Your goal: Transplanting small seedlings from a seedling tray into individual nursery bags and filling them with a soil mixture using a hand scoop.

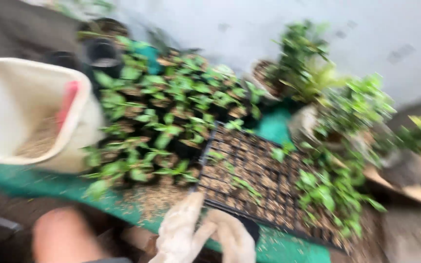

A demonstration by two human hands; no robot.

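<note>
Though the whole view is smeared by motion, one gloved hand (198,234) shows at the bottom edge, in a pale, dirty work glove, its fingers (183,216) spread loose and reaching up to the near rim of a black seedling tray (269,178); the fingertips seem to touch that rim, but whether they clasp it I cannot tell, nor which hand it is. No second hand shows. That tray lies slanted on a green sheet (278,246), its small cells filled with brown soil and a few thin green sprouts. Left of the tray stands a crowd of small black pots with leafy young plants (166,117). Further left of the tray sits a cream-coloured tub (81,126) holding pale grainy material and a red scoop (66,104). Beyond the tray's far right corner grow bushier green plants (347,112). Loose brown litter (157,197) lies just beside the tray's near left corner.
</note>
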